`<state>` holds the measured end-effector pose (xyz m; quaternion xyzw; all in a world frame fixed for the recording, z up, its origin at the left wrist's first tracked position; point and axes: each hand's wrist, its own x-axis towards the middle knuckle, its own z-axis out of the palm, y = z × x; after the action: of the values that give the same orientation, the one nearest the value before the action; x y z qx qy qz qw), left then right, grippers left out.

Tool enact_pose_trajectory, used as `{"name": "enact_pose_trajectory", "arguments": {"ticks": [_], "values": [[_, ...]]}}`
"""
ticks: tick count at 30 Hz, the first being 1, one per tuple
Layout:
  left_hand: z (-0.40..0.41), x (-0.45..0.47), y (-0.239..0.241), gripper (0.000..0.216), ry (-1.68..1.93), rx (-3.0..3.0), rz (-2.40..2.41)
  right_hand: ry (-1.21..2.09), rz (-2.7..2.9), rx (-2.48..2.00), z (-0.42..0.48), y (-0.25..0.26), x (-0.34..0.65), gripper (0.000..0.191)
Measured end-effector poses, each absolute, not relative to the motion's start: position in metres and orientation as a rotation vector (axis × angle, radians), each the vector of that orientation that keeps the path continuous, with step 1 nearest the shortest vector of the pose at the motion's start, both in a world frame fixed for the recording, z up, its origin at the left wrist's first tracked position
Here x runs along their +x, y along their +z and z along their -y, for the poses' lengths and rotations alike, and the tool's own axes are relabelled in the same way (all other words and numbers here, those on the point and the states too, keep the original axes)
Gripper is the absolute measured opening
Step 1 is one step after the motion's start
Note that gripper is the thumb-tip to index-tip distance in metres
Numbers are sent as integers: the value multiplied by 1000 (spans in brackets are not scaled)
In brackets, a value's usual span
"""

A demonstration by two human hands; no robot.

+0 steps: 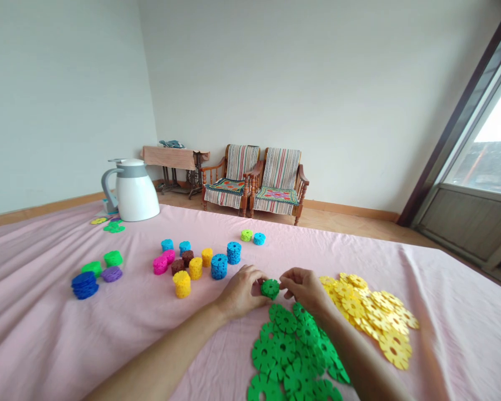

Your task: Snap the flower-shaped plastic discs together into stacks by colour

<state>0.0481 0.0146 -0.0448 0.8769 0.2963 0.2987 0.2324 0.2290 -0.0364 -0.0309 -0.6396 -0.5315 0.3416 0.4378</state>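
A small stack of green snowflake discs [270, 288] is pinched between my two hands, just above the pink cloth. My left hand [242, 291] grips its left side and my right hand [303, 289] grips its right side. Right below them lies a loose pile of green discs [294, 353]. A pile of yellow discs [371, 314] spreads to the right of my right hand.
Short stacks of discs stand on the pink cloth [45, 334]: yellow [182, 284], blue [219, 266], pink [162, 262], dark blue [84, 285], purple, green. A white jug [133, 190] stands at the far left. Two striped armchairs [254, 181] and a window are beyond.
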Motion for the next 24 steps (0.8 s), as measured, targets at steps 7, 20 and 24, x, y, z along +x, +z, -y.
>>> {"name": "enact_pose_trajectory", "arguments": {"ticks": [7,20,24], "values": [[-16,47,-42,42,806,2390,-787,345,1884,-1975,60,-9,265,5],[-16,48,-42,33,808,2416,-811,674,1938,-1921,62,-8,273,11],[-16,48,-42,32,813,2422,-800,930,1646,-1706,57,-6,266,8]]}}
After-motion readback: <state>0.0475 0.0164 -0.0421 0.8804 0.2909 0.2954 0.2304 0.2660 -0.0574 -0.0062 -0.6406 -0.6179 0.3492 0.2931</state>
